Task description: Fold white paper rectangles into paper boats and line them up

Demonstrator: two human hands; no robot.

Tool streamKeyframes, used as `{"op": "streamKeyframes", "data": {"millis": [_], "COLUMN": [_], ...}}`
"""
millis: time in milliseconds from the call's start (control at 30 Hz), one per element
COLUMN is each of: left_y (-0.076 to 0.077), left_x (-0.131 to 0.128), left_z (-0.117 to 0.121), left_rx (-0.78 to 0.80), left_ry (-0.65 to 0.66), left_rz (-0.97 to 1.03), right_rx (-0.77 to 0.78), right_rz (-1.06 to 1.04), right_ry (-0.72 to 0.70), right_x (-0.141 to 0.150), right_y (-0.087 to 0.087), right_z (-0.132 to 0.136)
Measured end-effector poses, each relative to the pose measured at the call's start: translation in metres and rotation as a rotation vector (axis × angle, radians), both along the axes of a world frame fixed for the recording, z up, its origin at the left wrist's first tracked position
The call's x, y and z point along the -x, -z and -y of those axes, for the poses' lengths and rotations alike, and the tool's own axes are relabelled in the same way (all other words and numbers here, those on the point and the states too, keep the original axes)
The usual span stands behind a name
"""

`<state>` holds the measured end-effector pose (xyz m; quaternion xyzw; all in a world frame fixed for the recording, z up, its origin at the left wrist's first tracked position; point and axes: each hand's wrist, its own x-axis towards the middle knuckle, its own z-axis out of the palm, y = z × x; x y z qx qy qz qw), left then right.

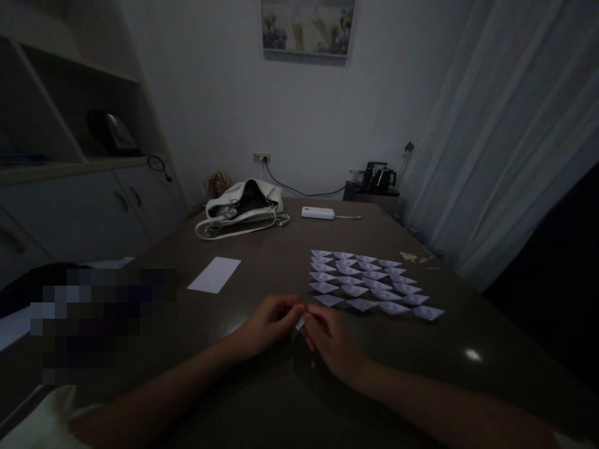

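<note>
Dim room: plain pale wall (201,93), framed floral picture (307,28), sheer whitish curtain (449,137), white wooden cabinets (70,206) left.

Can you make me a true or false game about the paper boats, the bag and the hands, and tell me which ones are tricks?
1. The left hand and the right hand hold a small piece of paper. True.
2. The white bag is on the floor. False: it lies on the table.
3. The paper boats are set out in rows. True.
4. The flat white sheet lies to the right of the boats. False: it lies to their left.
5. A framed picture hangs on the wall. True.
6. The boats are inside the bag. False: they sit on the table, nearer the hands than the bag is.
</note>
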<state>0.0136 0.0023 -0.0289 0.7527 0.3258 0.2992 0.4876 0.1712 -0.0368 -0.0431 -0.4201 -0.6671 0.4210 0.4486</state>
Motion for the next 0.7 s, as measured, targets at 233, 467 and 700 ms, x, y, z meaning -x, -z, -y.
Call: {"op": "streamKeyframes", "data": {"millis": [233, 467, 700], "left_y": [-0.0013, 0.0009, 0.0016], "left_x": [-0.0006, -0.0009, -0.0023], "left_z": [0.0, -0.0021, -0.0017], "left_rx": [0.031, 0.093, 0.085], "left_ry": [-0.026, 0.021, -0.028], "left_rz": [0.042, 0.117, 0.16], "right_rx": [0.028, -0.031, 0.069], "right_rz": [-0.057, -0.105, -0.093], "right_ry": [-0.012, 0.051, 0.012], "right_x": [-0.0012, -0.001, -0.0009], "right_y": [-0.0002, 0.004, -0.0046], "right_z": [-0.0049, -0.0093, -0.0061]}}
